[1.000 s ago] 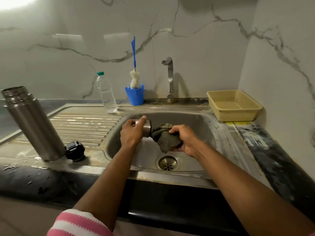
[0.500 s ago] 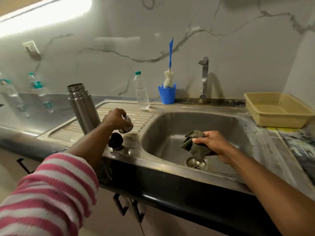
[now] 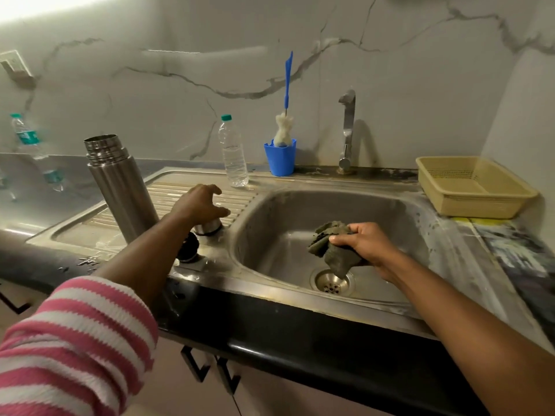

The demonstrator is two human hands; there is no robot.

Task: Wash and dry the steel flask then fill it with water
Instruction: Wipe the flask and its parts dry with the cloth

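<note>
The tall steel flask (image 3: 120, 184) stands upright and uncapped on the ribbed drainboard (image 3: 168, 190) left of the sink. Its small steel cup lid (image 3: 207, 228) sits mouth down on the drainboard by the basin's left rim. My left hand (image 3: 199, 202) hovers just over that cup with fingers spread, hardly touching it. A black stopper (image 3: 188, 247) lies in front of the cup, half hidden by my forearm. Over the sink basin (image 3: 270, 223), my right hand (image 3: 365, 243) grips a crumpled grey-green cloth (image 3: 329, 244) above the drain (image 3: 332, 282).
A tap (image 3: 347, 130) stands behind the basin. Left of it are a blue cup (image 3: 280, 159) holding a bottle brush and a clear water bottle (image 3: 233, 153). A yellow plastic basket (image 3: 471, 186) sits at the right. More bottles (image 3: 25, 136) stand far left.
My left hand carried the steel cup lid from over the basin to the drainboard, set it down and opened off it. My right hand stayed over the drain with the cloth.
</note>
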